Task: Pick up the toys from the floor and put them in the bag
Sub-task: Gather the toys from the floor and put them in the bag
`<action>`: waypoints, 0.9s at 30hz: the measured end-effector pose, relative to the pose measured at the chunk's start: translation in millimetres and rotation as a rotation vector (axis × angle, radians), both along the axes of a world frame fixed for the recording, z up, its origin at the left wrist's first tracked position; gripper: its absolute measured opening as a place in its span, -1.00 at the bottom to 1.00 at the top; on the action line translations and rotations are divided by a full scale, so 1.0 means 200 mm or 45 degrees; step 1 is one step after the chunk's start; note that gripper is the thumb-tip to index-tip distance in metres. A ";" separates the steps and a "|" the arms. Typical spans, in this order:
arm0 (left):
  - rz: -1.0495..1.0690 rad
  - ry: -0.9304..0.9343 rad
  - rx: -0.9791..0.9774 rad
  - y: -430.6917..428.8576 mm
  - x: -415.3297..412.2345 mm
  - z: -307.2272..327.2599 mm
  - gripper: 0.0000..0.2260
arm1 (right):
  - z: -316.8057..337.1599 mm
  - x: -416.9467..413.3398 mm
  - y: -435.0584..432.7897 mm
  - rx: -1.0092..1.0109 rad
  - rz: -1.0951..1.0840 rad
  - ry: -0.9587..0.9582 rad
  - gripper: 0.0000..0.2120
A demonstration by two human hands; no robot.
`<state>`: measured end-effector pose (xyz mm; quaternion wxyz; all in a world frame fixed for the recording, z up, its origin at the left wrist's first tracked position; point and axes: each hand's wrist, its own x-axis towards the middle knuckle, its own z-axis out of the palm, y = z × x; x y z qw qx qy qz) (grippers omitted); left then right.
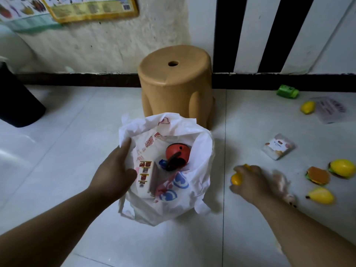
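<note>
Step in hand: carrying one toy to the bag.

- Bag [173,207]: white plastic, stands on the floor [77,132] in front of the stool [175,83], mouth open upward. Inside: red toy [178,151] and carton [145,175], plus other items I cannot make out.
- Left hand [115,170]: at the bag's left rim, fingers curled over the edge and holding the mouth open.
- Right hand [250,182]: just right of the bag, low over the floor, blurred. Fingers are wrapped round a yellow toy [235,179], which shows only at the thumb side.
- On the floor, right of the bag: burger [317,175], yellow fruit [342,168] just beside it, second fruit [321,195] nearer the person, small box [279,146] further out, third fruit [308,107] and green toy [288,91] near the wall.

Judgement: task partly done, with at least six items left on the floor.

Next move calls for: bringing the right hand over the right rim and above the open mouth, then loosening the fingers so the toy drops in. The left hand should keep the rim up, since the thin plastic looks likely to fold shut. The burger cluster is the closest pick afterwards.
</note>
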<state>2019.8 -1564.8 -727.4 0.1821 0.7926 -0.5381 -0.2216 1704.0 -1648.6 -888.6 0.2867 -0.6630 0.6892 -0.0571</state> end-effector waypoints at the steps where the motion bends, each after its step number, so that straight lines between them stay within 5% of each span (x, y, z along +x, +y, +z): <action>1: 0.010 0.004 0.000 -0.01 0.01 0.00 -0.25 | 0.06 0.02 -0.02 -0.110 -0.081 -0.108 -0.35; 4: 0.034 0.023 -0.005 -0.01 0.02 -0.02 -0.27 | 0.30 0.15 -0.05 -0.514 -0.058 -0.371 -0.36; 7: 0.061 0.068 -0.011 -0.01 0.04 -0.03 -0.28 | 0.52 0.38 0.01 -0.741 0.321 -0.537 -0.35; 11: 0.064 0.088 -0.034 0.01 0.06 -0.04 -0.27 | 0.52 0.73 0.07 -0.498 0.707 -0.311 -0.37; 17: 0.098 0.167 -0.071 0.01 0.14 -0.02 -0.33 | 0.44 0.97 0.04 -0.260 0.665 -0.174 -0.45; 21: 0.130 0.156 -0.058 0.01 0.20 -0.04 -0.37 | 0.46 0.83 -0.03 -1.057 0.443 -0.055 -0.60; 22: 0.136 0.157 -0.056 0.00 0.21 -0.04 -0.38 | 0.46 0.78 -0.06 -1.085 0.298 -0.022 -0.55; 25: 0.174 0.204 -0.042 0.00 0.24 -0.04 -0.39 | 0.43 0.64 -0.18 -0.511 -0.011 -0.077 -0.34; 27: 0.198 0.218 -0.040 0.00 0.26 -0.02 -0.40 | 0.42 0.60 -0.24 -0.080 -0.044 -0.513 -0.57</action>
